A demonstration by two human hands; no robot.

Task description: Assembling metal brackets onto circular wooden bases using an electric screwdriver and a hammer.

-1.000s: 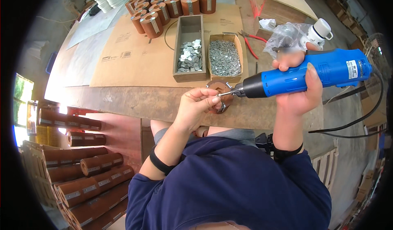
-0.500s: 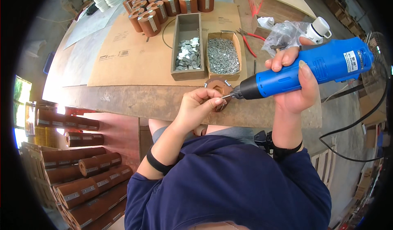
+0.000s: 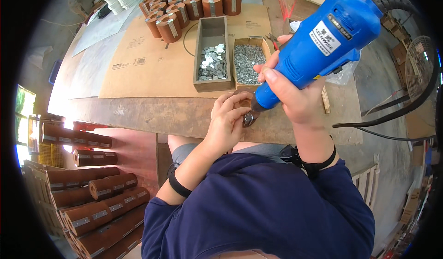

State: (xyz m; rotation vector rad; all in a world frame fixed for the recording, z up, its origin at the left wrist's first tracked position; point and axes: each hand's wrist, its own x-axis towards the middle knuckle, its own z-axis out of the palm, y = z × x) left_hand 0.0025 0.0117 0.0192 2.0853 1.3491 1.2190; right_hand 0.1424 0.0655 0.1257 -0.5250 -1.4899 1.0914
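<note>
My right hand [image 3: 295,95] grips a blue corded electric screwdriver [image 3: 293,60], tilted with its black nose pointing down and left. The nose meets the near side of a short brown hollow cylinder [image 3: 246,103] at the table's front edge. Around that cylinder curl the fingers of my left hand [image 3: 224,120], hiding much of it. A small shiny metal piece [image 3: 249,118] shows by the screwdriver's nose; the bit and any screw there are hidden.
Just beyond the hands stand a grey box [image 3: 199,58] of small metal plates and a carton [image 3: 236,65] of screws. Brown cylinders with metal strips [image 3: 169,28] crowd the far table. Longer brown tubes [image 3: 106,210] are stacked at lower left. The black cord [image 3: 383,120] hangs at right.
The screwdriver has swung from nearly level to steeply tilted, its nose now down at the cylinder. My left hand has gone from pinching at the bit's tip to curling around the cylinder.
</note>
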